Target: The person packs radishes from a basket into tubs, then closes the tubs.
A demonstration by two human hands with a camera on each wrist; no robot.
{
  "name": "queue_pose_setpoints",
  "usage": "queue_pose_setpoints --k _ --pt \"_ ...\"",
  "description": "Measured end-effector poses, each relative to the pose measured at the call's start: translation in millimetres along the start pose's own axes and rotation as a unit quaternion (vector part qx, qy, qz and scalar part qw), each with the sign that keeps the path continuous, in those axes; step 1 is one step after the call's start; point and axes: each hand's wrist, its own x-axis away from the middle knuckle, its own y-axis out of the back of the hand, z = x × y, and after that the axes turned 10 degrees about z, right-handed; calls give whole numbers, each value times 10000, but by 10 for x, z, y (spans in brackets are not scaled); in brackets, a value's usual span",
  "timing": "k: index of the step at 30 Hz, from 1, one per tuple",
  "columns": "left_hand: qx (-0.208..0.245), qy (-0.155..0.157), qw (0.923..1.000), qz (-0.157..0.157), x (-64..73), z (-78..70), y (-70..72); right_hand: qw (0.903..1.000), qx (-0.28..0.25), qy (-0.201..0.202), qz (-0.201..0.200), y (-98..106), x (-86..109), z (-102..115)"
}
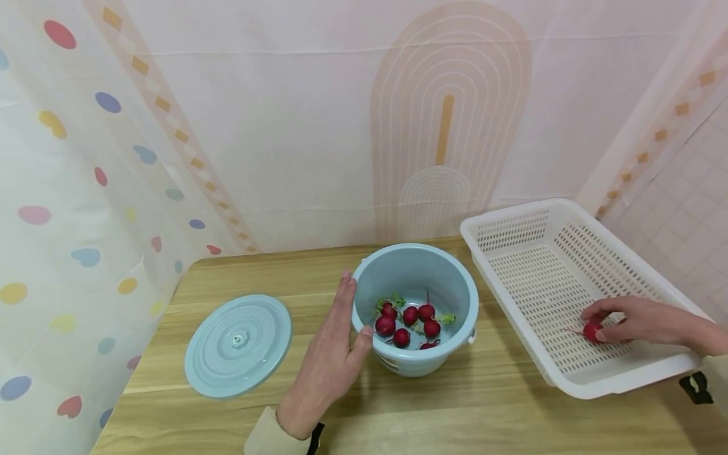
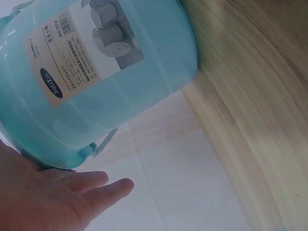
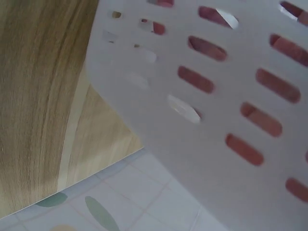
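Observation:
My left hand [image 1: 328,354] rests against the left rim of a light blue bucket [image 1: 416,363], its fingers straight. Several red radishes [image 1: 401,337], some with green leaf stubs, lie at the bottom of the bucket. In the left wrist view, the bucket's labelled side [image 2: 159,91] fills the upper left, with the left hand [image 2: 48,197] at its rim. On the right, my right hand [image 1: 648,322] pinches a single radish [image 1: 592,332] inside the white plastic basket [image 1: 512,316]. From the right wrist, the basket's slotted wall [image 3: 159,125] hides most of that hand.
A round light blue lid [image 1: 239,345] lies on the wooden table [image 1: 421,420], left of the bucket. Behind the table hangs a patterned curtain [image 1: 284,126]. The basket stands at the table's right side, close to the bucket.

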Motion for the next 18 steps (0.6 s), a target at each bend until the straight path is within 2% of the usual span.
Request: queue_pose_setpoints --k 8,18 --pt "12 38 10000 34 2 -9 8 10000 13 2 -28 -5 -8 28" --pt "-19 -49 10000 -68 0 -7 4 9979 -80 -253 -597 27 76 161"
